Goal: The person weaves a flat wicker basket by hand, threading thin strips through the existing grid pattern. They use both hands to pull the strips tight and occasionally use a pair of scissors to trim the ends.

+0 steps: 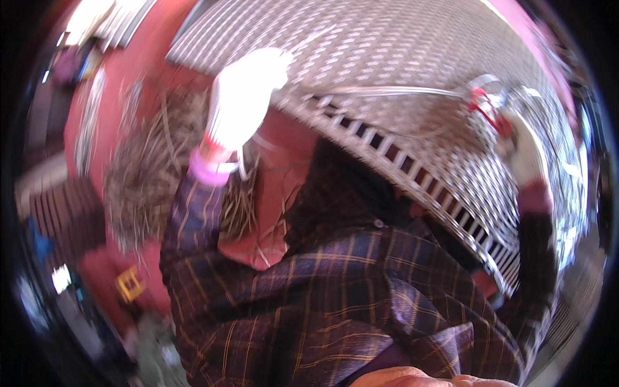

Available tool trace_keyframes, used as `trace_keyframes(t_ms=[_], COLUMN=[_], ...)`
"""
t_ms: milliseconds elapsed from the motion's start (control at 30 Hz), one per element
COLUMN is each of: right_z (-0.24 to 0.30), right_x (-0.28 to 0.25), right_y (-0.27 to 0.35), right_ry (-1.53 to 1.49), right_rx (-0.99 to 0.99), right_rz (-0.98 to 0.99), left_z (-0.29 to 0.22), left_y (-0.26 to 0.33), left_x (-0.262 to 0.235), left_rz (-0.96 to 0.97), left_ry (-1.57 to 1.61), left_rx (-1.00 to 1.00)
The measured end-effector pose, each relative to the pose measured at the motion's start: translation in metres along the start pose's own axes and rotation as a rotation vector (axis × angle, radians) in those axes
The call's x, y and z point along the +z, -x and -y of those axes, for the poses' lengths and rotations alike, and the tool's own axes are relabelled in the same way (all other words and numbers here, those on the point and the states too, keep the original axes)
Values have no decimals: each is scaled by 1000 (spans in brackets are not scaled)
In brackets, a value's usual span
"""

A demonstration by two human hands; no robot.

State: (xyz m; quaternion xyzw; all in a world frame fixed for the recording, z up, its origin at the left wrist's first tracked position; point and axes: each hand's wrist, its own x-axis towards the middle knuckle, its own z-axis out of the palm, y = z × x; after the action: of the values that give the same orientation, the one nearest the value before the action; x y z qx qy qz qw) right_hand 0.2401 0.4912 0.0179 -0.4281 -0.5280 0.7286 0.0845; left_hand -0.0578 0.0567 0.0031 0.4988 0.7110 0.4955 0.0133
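Note:
My left hand (248, 97), in a white glove bleached by glare, is closed over the near left edge of a large woven panel (400, 51). A thin pale strip (314, 41) extends from its fingertips. On the right, my gloved right hand (525, 151) is closed around a red-handled hand tool (488, 109); blur hides whether it is scissors or pliers. Several long pale strands (393, 91) run across the panel between the hands, their right ends near the tool. The panel's near edge (393, 151) has a row of open slots.
A tangled heap of brown-grey strips (151, 168) lies left of the panel on a red surface (103, 135). Farther left are a dark slatted block (68, 213) and a small yellow piece (130, 284). More shiny woven material (567, 174) lies beyond my right arm.

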Motion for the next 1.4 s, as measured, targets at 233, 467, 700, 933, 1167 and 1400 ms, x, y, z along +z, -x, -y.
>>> trace_keyframes(t_ms=[233,467,700,933,1167,1400], right_z=[-6,-23,-13,-31,-37,-34], right_x=[112,208,242,220,199,215], right_y=[65,58,60,49,42,58], right_ry=[247,459,727,104,-170,-21], right_rx=[-72,-136,-98,92,-10,65], right_rz=[436,717,874,868,813,928], left_z=[29,29,24,21,-7,-7], left_y=[31,37,40,46,46,45], left_x=[-14,-5,1,-3,-1,11], left_rz=[-139,-225,-270,-287,-318,-326], left_ry=[-482,-586,-669,-18,-181,-418], left_rx=[66,125,147,-91,-184,-121])
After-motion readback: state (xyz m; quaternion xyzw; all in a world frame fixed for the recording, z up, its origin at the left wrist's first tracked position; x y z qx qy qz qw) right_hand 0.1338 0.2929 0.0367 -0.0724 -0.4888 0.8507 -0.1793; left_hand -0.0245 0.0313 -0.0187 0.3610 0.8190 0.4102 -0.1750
